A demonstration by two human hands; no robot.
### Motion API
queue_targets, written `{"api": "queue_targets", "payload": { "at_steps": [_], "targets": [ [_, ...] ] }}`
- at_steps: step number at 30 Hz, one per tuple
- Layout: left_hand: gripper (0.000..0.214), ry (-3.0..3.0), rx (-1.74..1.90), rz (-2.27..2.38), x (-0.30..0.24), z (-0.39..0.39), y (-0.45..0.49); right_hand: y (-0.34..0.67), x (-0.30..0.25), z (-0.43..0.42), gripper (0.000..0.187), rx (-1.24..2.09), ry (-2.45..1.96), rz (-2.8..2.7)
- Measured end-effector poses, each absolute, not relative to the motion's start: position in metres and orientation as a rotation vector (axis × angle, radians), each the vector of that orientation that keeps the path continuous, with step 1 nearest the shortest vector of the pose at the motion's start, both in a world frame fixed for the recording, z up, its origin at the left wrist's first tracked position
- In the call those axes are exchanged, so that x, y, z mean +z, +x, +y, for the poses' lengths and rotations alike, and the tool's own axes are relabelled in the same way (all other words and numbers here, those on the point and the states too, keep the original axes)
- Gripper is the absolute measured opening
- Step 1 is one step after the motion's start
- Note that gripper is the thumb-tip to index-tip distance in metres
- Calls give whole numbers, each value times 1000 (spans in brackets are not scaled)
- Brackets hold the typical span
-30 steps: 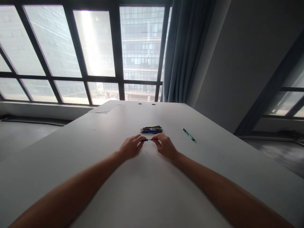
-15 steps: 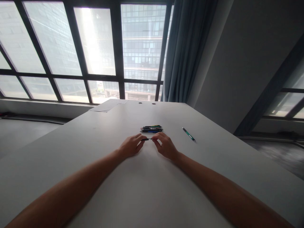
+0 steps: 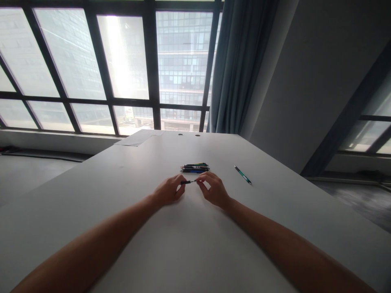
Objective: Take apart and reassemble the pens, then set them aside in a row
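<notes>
White tabletop (image 3: pixel 189 248) below bright windows (image 3: pixel 184 57), and barely a shift this half-second: mid-frame, the left hand (image 3: pixel 169 190) still pinches a dark pen (image 3: pixel 186 182), the right hand (image 3: pixel 215 190) its slim tip (image 3: pixel 193 181), so the fine fingerwork seems no further along.

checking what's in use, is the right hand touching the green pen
Apart: the head view shows bare white tabletop between the right hand and the green pen.
</notes>
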State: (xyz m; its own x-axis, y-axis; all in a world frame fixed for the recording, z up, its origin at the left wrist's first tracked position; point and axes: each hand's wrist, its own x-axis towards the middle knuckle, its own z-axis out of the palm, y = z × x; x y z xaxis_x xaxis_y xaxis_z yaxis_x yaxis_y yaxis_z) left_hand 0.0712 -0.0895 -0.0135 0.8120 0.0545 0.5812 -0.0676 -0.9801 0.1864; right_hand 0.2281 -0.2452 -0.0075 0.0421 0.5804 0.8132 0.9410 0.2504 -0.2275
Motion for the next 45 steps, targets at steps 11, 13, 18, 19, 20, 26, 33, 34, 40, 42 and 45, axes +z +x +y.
{"api": "queue_targets", "payload": {
  "at_steps": [11, 13, 18, 19, 20, 26, 33, 34, 40, 42, 45],
  "targets": [
    [17, 2811, 893, -80, -13, -90, 71, 229, -7, -246, 7, -520, -1455, -1662],
    [17, 2806, 896, -81, -12, -91, 71, 229, -7, -246, 7, -515, -1461, -1659],
    [17, 2798, 904, -59, -12, -92, 71, 228, -7, -247, 7, -515, -1463, -1644],
    [17, 2797, 899, -57, -12, -92, 71, 228, -6, -247, 7, -515, -1462, -1643],
    [17, 2796, 895, -56, -11, -92, 71, 228, -6, -247, 7, -515, -1462, -1643],
    [18, 2799, 897, -85, -11, -93, 70, 229, -6, -247, 6, -517, -1462, -1641],
    [21, 2773, 906, -97, -12, -93, 71, 229, -6, -246, 6, -533, -1482, -1621],
    [21, 2773, 906, -96, -12, -93, 71, 229, -6, -246, 7, -535, -1480, -1618],
    [21, 2754, 919, -113, -12, -93, 71, 229, -6, -246, 6, -513, -1488, -1624],
    [22, 2757, 922, -118, -12, -93, 71, 229, -6, -246, 6, -501, -1493, -1621],
    [21, 2773, 918, -120, -12, -93, 71, 228, -6, -247, 6, -474, -1477, -1634]
  ]
}}
